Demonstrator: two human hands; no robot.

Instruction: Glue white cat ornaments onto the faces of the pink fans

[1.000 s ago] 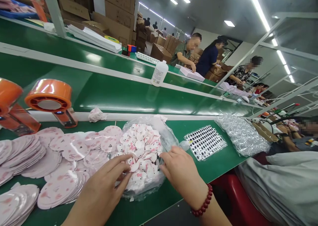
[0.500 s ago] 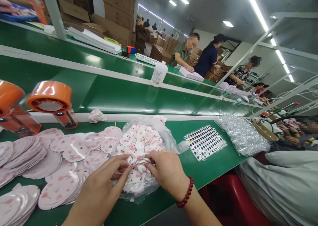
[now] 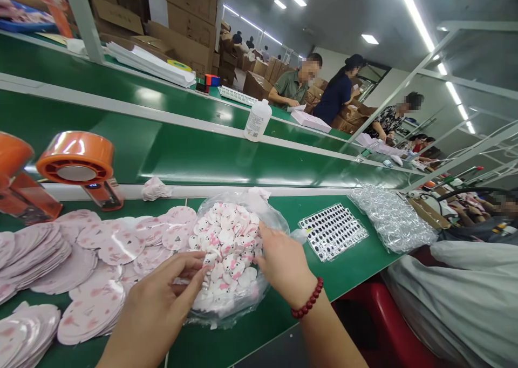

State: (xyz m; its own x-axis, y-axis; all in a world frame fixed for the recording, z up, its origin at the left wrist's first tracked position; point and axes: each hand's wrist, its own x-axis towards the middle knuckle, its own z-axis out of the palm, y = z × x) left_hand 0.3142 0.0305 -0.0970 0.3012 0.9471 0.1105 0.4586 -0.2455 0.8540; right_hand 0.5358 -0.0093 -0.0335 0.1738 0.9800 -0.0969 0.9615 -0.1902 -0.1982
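A clear plastic bag [image 3: 279,217] lies open on the green table, full of small white and pink printed pieces [image 3: 230,238]. At its left side is my left hand [image 3: 174,281], fingers curved, with a small white piece [image 3: 209,260] at the fingertips. My right hand [image 3: 283,260], with a red bead bracelet [image 3: 308,299] at the wrist, reaches over the bag's right side. Its fingertips touch the pieces; whether they pinch one is hidden. Round pink printed sheets [image 3: 97,303] lie in stacks left of the bag.
Orange fans [image 3: 76,157] stand at the left. Sheets of black ovals [image 3: 334,230] and clear plastic wrap [image 3: 392,217] lie at the right. A white bottle [image 3: 258,121] stands beyond the raised green strip. Several people work farther back.
My right hand has moved right and slightly up, away from my left hand. The cluster of pieces that was between both hands is no longer held there. The view has shifted slightly.
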